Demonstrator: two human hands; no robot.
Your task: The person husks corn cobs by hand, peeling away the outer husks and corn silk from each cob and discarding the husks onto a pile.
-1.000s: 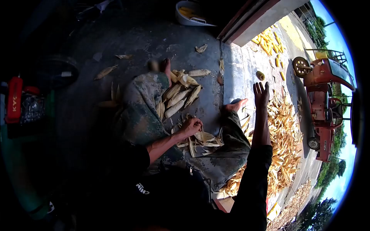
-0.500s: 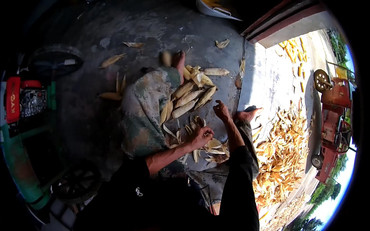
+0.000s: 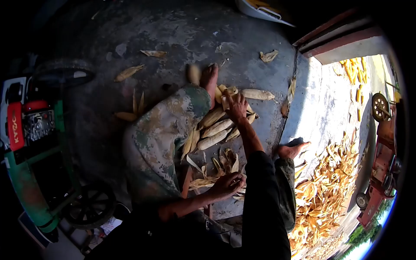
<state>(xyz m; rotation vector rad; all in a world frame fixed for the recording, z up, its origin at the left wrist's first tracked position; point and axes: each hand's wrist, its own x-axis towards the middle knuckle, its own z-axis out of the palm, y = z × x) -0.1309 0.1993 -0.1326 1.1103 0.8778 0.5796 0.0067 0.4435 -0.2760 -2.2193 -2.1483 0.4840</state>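
Observation:
My right hand (image 3: 236,107) reaches onto the pile of husked-on corn ears, its fingers spread over the pale husks at the upper end. Several ears, such as this corn ear (image 3: 214,140), lie side by side below it. Another corn ear (image 3: 258,94) rests just right of the fingertips. Nearer to me, my left hand (image 3: 227,185) is closed with curled fingers; whatever they hold, if anything, is too small to make out. Loose dry husks (image 3: 226,160) are scattered on the floor just above that hand.
A large heap of husks (image 3: 325,186) lies in sunlight at the right. Bare yellow cobs (image 3: 355,73) lie beyond it, near a red vehicle (image 3: 377,151). At the left stands a green machine with a red engine (image 3: 34,125). A white container (image 3: 264,13) is at the top.
My right hand has moved up and left onto the corn pile, and its fingers have spread. The left hand has come lower, still curled. The whole view has shifted slightly.

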